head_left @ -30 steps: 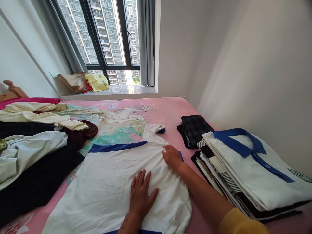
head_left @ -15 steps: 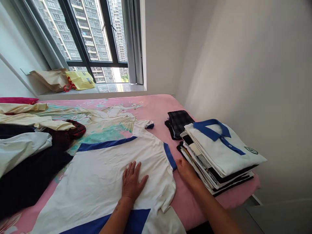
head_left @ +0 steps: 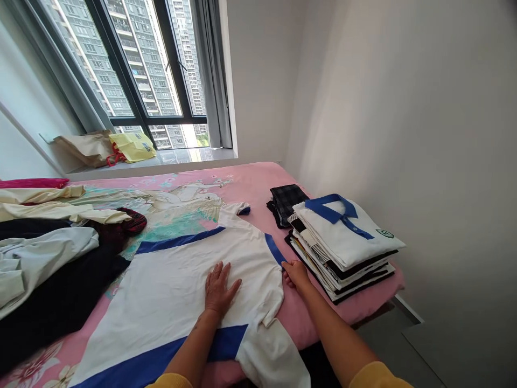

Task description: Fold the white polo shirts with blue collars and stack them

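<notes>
A white polo shirt (head_left: 177, 285) with blue side panels lies spread out on the bed, its collar end toward the right. My left hand (head_left: 220, 288) rests flat on the middle of the shirt, fingers spread. At the shirt's right edge, my right hand (head_left: 295, 274) pinches the corner of the blue collar band (head_left: 274, 250) between thumb and fingers. One short sleeve (head_left: 236, 212) points away from me; the other sleeve (head_left: 274, 350) hangs toward the near edge of the bed.
Right of my right hand stands a stack of folded shirts (head_left: 343, 253), beside folded dark plaid cloth (head_left: 288, 199). Loose clothes (head_left: 52, 280) are heaped at the left on the pink bedsheet (head_left: 258, 180). Paper and yellow bags (head_left: 135, 146) sit on the windowsill.
The view has shifted slightly, showing more of both forearms and yellow sleeves. My left hand stays flat on the shirt, and my right hand stays at the collar edge.
</notes>
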`<state>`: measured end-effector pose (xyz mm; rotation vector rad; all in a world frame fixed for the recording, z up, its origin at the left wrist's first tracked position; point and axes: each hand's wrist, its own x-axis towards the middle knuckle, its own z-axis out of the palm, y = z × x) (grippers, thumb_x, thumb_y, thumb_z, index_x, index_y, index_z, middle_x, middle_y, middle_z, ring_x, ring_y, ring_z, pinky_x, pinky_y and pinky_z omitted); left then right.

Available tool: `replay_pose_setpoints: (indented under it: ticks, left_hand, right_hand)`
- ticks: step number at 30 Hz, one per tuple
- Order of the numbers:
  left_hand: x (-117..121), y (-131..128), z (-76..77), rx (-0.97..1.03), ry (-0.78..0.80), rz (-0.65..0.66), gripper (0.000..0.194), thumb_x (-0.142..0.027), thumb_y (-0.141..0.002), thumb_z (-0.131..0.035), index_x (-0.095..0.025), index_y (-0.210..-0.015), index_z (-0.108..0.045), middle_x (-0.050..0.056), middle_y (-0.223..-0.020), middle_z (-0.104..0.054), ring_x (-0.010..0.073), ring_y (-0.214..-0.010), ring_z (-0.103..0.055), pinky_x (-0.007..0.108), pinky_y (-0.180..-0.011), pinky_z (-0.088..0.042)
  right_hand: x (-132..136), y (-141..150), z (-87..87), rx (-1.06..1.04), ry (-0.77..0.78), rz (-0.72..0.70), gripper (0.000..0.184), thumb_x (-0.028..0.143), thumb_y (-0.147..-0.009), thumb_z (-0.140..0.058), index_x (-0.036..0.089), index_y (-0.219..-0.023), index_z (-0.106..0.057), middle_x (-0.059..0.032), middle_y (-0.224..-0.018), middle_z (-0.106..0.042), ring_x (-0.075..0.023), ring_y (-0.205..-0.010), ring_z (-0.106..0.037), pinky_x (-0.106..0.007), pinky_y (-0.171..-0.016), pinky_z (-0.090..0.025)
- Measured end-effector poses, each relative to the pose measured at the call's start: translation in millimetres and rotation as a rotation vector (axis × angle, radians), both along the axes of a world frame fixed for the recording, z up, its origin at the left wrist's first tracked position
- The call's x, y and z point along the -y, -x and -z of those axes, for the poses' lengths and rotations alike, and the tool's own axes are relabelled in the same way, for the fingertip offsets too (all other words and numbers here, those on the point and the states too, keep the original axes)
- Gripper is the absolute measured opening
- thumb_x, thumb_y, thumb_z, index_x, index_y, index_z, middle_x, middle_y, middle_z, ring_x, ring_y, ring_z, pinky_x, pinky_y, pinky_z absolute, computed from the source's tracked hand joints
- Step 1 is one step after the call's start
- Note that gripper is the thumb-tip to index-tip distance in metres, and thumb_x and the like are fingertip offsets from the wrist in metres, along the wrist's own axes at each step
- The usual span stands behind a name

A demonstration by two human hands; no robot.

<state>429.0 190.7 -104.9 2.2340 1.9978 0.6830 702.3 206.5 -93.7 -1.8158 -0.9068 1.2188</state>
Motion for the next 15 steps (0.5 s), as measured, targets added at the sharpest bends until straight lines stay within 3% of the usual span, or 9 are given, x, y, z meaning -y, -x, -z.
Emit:
replay_pose_setpoints:
  ticks: [4, 5, 9, 12, 15]
  left_hand:
    - [25, -21, -15.2, 0.077, 0.065, -0.083, 0.052, -0.048, -0.082, -0.049, -0.02, -0.126, -0.053, 0.012, -0.142, -0.042, 0.0291, -0.135, -0.031, 0.051, -0.108, -0.025]
    - [39, -33, -18.1, 0.078, 0.051, -0.043, 0.053, -0.049, -0.082, -0.049, -0.021, -0.127, -0.052, 0.012, -0.142, -0.041, 0.0297, -0.135, -0.03, 0.052, -0.107, -0.025]
    - [108, -86, -19.8, 0.023, -0.013, 0.323, 0.063, -0.057, -0.073, -0.059, -0.03, -0.129, -0.049, 0.007, -0.147, -0.036, 0.0309, -0.137, -0.026, 0.053, -0.108, -0.022]
    - [146, -112, -16.1, -0.004, -0.012, 0.367, 0.064, -0.055, -0.067, -0.065, -0.031, -0.125, -0.052, 0.008, -0.142, -0.043, 0.0327, -0.132, -0.034, 0.055, -0.106, -0.023]
    - [162, -115, -17.9, -0.078, -0.039, 0.417, 0.06, -0.049, -0.068, -0.067, -0.03, -0.123, -0.053, 0.01, -0.143, -0.041, 0.0336, -0.131, -0.034, 0.058, -0.107, -0.016]
  right_hand:
    - [0, -3, 3.0, -0.04, 0.008, 0.007, 0.023, 0.038, -0.084, -0.052, 0.016, -0.076, -0.053, 0.0034, -0.052, -0.052, -0.008, -0.035, -0.043, -0.019, -0.032, -0.03]
    - [-1, -4, 4.1, -0.046, 0.012, 0.005, 0.024, 0.038, -0.085, -0.052, 0.016, -0.078, -0.054, 0.0038, -0.053, -0.052, -0.0073, -0.036, -0.043, -0.019, -0.033, -0.031]
    - [-2, -5, 9.1, -0.066, 0.028, -0.001, 0.027, 0.039, -0.09, -0.05, 0.013, -0.087, -0.056, 0.0052, -0.061, -0.052, -0.0037, -0.043, -0.043, -0.016, -0.04, -0.037]
    - [-2, -6, 12.7, -0.086, 0.024, 0.003, 0.027, 0.039, -0.091, -0.05, 0.012, -0.09, -0.056, 0.0042, -0.066, -0.053, -0.0037, -0.046, -0.045, -0.016, -0.041, -0.038]
    - [-3, -8, 15.5, -0.129, 0.008, 0.018, 0.025, 0.037, -0.091, -0.051, 0.012, -0.091, -0.056, 0.0039, -0.067, -0.053, -0.0038, -0.047, -0.045, -0.016, -0.042, -0.039]
